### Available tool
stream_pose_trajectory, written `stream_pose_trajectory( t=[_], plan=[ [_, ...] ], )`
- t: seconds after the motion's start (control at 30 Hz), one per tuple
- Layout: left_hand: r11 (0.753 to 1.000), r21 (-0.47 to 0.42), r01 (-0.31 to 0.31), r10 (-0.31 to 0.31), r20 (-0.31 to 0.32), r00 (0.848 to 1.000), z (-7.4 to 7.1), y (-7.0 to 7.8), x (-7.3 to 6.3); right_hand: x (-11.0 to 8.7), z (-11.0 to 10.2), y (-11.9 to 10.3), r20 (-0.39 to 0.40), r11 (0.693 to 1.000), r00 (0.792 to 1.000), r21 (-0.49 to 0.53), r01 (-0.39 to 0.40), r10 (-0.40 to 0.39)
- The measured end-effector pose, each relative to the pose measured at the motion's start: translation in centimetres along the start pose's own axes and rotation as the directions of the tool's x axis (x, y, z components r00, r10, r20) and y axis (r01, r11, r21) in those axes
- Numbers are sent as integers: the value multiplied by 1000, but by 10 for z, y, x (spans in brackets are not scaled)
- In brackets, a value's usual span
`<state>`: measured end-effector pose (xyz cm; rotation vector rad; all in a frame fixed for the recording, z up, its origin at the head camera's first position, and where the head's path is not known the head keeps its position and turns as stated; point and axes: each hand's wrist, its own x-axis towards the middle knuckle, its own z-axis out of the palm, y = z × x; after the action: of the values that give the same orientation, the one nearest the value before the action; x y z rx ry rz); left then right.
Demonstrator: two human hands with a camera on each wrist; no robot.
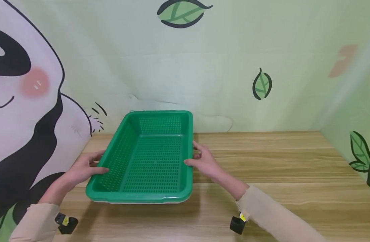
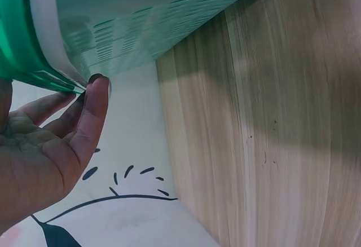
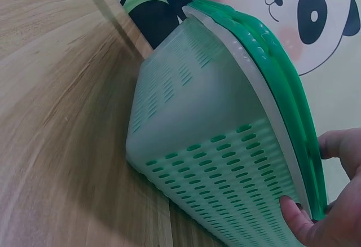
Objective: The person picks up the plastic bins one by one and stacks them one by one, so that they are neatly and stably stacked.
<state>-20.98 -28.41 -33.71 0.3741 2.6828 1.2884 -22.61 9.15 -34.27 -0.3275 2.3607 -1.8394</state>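
Observation:
A green plastic basket (image 1: 156, 161) with slotted floor and sides sits nested inside a whitish translucent basket (image 3: 197, 106) of like shape. In the head view only a thin strip of the pale outer one shows under the front rim. My left hand (image 1: 82, 169) grips the left long side of the rims, thumb over the green edge and fingers outside. On the opposite side my right hand (image 1: 206, 163) holds the rims the same way, its fingers (image 3: 296, 219) under the pale lip. Whether the bottom touches the table cannot be told.
The wood-grain table (image 1: 263, 161) stretches to the right, with the baskets' shadow on it. Behind stands a pale green backdrop (image 1: 221, 77) with leaves and a panda (image 1: 45, 111). A thin dark line runs along the backdrop. Small black devices (image 1: 237, 224) hang at both wrists.

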Motion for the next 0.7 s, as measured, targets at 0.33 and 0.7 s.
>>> stream_pose_trajectory(
  t=[0.33,0.7],
  plan=[
    [1000,-2,24,-24,24,999,6,7,3,-3,-10,3,-2,1000,1000,9,-2,2],
    [999,-30,12,-10,44,999,16,13,7,-9,-23,7,-5,1000,1000,-8,-22,22]
  ],
)
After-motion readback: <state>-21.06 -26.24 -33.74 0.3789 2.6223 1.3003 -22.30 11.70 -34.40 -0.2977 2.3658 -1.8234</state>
